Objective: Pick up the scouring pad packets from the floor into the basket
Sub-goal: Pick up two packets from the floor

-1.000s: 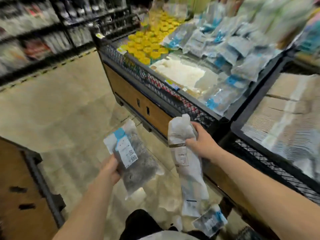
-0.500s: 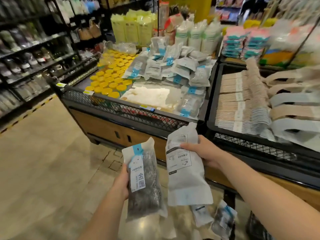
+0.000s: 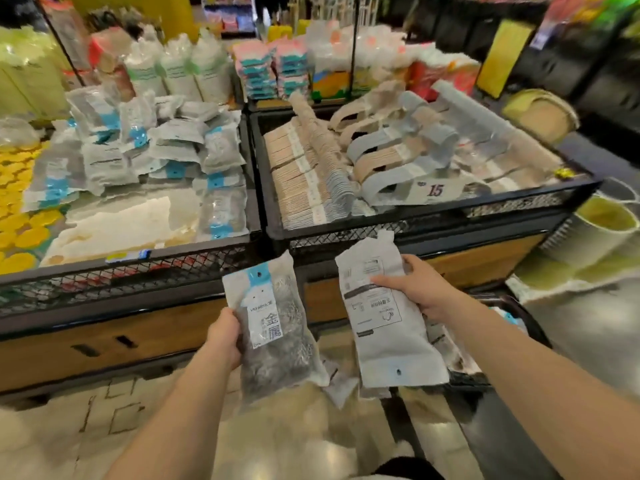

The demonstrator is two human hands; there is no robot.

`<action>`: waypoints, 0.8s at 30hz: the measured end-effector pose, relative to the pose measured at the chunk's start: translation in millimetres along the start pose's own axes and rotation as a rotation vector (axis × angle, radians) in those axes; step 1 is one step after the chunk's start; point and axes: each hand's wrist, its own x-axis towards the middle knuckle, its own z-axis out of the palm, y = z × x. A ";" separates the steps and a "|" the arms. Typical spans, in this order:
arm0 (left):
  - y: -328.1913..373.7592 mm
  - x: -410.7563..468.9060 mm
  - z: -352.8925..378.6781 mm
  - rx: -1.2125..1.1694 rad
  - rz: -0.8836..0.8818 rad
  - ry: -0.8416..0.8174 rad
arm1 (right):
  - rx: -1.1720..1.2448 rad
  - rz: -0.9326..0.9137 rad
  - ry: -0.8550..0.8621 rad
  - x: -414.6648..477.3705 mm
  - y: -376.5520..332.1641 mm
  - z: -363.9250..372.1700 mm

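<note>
My left hand (image 3: 225,336) grips a clear scouring pad packet (image 3: 273,327) with a blue top and grey steel wool inside, held upright. My right hand (image 3: 420,289) grips a white packet (image 3: 384,317) turned back side up. Both packets hang in front of the black mesh display basket (image 3: 138,268), which holds a heap of the same packets (image 3: 145,150). More packets (image 3: 341,384) lie on the floor below my hands, partly hidden by the two I hold.
A second mesh bin (image 3: 433,216) to the right holds hangers with a price card. Yellow lids (image 3: 20,216) fill the left bin's far left. A black floor basket (image 3: 526,323) sits under my right arm. Pale buckets (image 3: 602,223) stand at right.
The view has swung right and up, so the bins sit more squarely ahead. Both hands keep their packets and have risen slightly toward the bins.
</note>
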 end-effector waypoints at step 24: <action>-176.1 -56.4 353.0 0.301 -0.052 -0.030 | 0.020 0.250 0.319 25.9 168.5 -444.3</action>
